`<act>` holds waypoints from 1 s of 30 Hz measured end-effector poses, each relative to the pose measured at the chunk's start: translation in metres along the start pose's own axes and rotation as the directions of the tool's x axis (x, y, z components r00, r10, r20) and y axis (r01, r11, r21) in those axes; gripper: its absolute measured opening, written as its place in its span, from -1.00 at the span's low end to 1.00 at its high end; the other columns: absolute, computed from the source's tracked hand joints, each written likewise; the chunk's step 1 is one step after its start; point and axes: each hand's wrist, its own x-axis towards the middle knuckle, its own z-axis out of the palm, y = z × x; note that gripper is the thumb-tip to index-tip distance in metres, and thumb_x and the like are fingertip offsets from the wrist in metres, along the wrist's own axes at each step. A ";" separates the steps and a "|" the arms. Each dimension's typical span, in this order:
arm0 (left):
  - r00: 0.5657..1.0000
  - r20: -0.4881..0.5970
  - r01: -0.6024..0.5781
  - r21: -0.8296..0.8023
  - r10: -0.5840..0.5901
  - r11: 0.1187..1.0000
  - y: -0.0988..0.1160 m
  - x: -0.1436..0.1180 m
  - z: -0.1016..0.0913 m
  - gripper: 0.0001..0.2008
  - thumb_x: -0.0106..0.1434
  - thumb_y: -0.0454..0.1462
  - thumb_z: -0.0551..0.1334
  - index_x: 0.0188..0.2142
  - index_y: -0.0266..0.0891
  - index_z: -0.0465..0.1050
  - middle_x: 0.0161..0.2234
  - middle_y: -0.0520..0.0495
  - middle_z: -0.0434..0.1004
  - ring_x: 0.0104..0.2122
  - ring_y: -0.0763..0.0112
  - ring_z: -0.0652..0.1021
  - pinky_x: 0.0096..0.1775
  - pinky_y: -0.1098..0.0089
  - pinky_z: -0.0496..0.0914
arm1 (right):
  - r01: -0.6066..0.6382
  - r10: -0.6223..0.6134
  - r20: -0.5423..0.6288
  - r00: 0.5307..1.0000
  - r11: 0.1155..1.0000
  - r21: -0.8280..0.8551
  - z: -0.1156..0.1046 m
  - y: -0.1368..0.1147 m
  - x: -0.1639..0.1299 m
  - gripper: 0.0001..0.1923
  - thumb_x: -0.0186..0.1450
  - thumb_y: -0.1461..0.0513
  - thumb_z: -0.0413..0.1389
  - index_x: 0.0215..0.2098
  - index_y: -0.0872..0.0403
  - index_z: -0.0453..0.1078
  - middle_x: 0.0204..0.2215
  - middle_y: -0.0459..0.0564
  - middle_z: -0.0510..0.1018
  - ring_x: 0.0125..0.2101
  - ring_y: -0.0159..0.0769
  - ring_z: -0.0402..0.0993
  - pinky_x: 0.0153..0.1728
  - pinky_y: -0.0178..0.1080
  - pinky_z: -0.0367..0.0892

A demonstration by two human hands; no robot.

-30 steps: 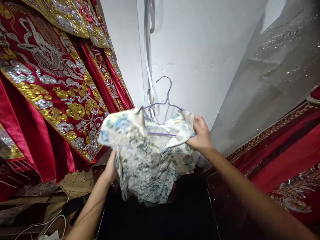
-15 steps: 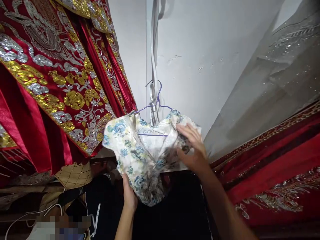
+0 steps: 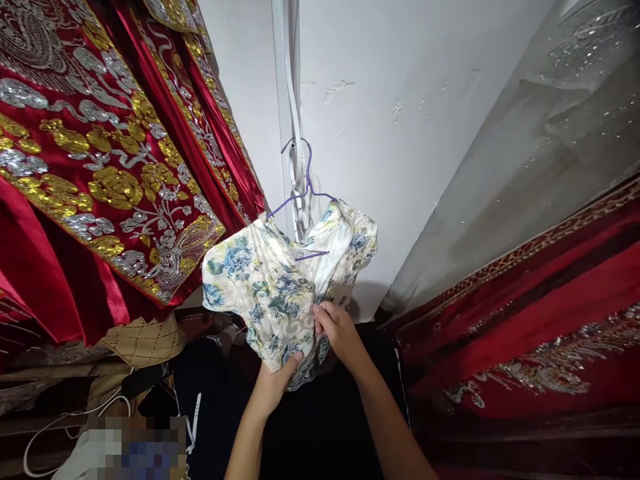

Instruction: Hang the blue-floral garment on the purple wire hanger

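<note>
A short-sleeved floral blouse (image 3: 280, 287), white with blue and yellow flowers, hangs on a purple wire hanger (image 3: 309, 175) against the wall. My left hand (image 3: 280, 377) grips its lower part, the thumb lying on the front and the fingers hidden behind the cloth. With fingers and thumb closed, my right hand (image 3: 336, 327) pinches the front edge of the blouse below the neckline. The hanger's lower bar shows through the neck opening. One side of the front lies over the other.
Red garments with gold and silver sequins (image 3: 120, 180) hang at the left. A sheer covering (image 3: 565, 147) and red beaded fabric (image 3: 540, 333) stand at the right. White cables (image 3: 295, 87) run down the white wall (image 3: 390, 113). A tan quilted item (image 3: 145, 340) lies lower left.
My right hand has moved down and left from the blouse's shoulder area and now pinches its front edge. My left hand has shifted right, its thumb now on the cloth.
</note>
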 end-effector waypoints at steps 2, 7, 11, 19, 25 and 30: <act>0.999 0.002 0.034 -0.011 -0.034 0.999 -0.001 0.000 -0.001 -0.37 0.16 0.02 0.37 0.18 -0.17 0.44 0.17 -0.23 0.49 0.32 -0.05 0.30 0.37 0.02 0.05 | 0.013 -0.013 -0.035 0.999 1.000 0.013 -0.003 -0.003 -0.001 -0.60 0.38 0.04 0.06 -0.57 0.03 0.25 -0.60 -0.10 0.34 -0.52 -0.29 0.26 -0.42 -0.23 0.19; 0.990 -0.118 0.081 -0.012 -0.082 0.997 -0.013 0.008 -0.011 -0.36 0.12 -0.01 0.41 0.15 -0.19 0.42 0.16 -0.23 0.49 0.33 -0.05 0.28 0.35 0.05 0.11 | 0.007 0.016 -0.163 0.986 0.989 0.144 -0.003 0.007 -0.008 -0.62 0.30 0.15 0.05 -0.66 0.03 0.21 -0.64 -0.10 0.28 -0.55 -0.32 0.18 -0.44 -0.24 0.14; 0.910 -0.413 0.021 0.085 0.016 0.996 -0.026 0.008 -0.017 -0.37 0.22 -0.02 0.34 0.21 -0.18 0.30 0.13 -0.23 0.45 0.22 -0.02 0.41 0.25 0.05 0.27 | -0.018 0.062 -0.154 0.986 0.961 0.275 0.000 0.009 -0.015 -0.64 0.26 0.17 0.02 -0.68 0.03 0.19 -0.66 -0.11 0.24 -0.57 -0.34 0.15 -0.48 -0.25 0.10; 0.817 -0.106 -0.419 0.567 0.567 0.709 -0.002 0.016 0.017 -0.51 0.33 -0.27 0.24 0.23 -0.16 0.25 0.18 -0.29 0.28 0.22 0.07 0.32 0.20 0.09 0.25 | -0.098 0.095 0.026 0.995 0.971 0.218 0.015 0.004 -0.023 -0.69 0.23 0.20 -0.02 -0.66 0.04 0.28 -0.73 -0.14 0.26 -0.61 -0.36 0.16 -0.50 -0.27 0.07; 0.876 0.113 -0.470 0.425 0.469 0.774 0.014 0.040 0.040 -0.93 0.36 -0.30 0.14 -0.20 -0.18 0.39 -0.34 -0.05 0.44 -0.30 0.30 0.49 -0.19 0.34 0.36 | -0.043 0.049 -0.037 0.998 0.986 0.163 0.012 -0.008 -0.023 -0.72 0.19 0.23 0.00 -0.68 0.00 0.28 -0.77 -0.13 0.24 -0.66 -0.32 0.12 -0.53 -0.21 0.08; 0.879 0.207 -0.478 0.387 0.430 0.789 0.015 0.039 0.056 -0.91 0.40 -0.27 0.09 -0.24 -0.16 0.33 -0.40 0.00 0.37 -0.41 0.37 0.42 -0.31 0.38 0.30 | 0.052 0.032 -0.249 0.968 0.945 0.323 -0.013 -0.037 0.016 -0.72 0.17 0.20 0.08 -0.69 -0.01 0.34 -0.79 -0.15 0.17 -0.70 -0.34 0.04 -0.59 -0.21 -0.01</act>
